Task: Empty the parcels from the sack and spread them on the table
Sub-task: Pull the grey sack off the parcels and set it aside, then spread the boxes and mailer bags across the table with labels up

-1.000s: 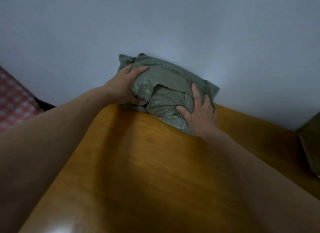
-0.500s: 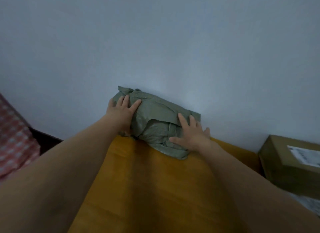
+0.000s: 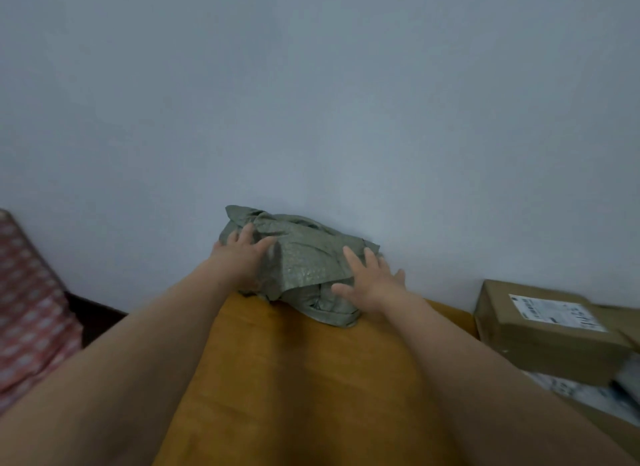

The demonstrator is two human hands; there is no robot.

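Lying under both hands, the crumpled grey-green woven sack (image 3: 306, 264) sits at the far end of the orange-brown wooden table (image 3: 294, 379). The left hand (image 3: 240, 257) and the right hand (image 3: 375, 287) rest on it with fingers spread. Right of the right hand stands a brown cardboard box (image 3: 540, 337).

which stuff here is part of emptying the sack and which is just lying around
Job: crumpled grey-green woven sack under the left hand and right hand; orange-brown wooden table; brown cardboard parcel with white label.
Lying about: red-and-white checked cloth at left.
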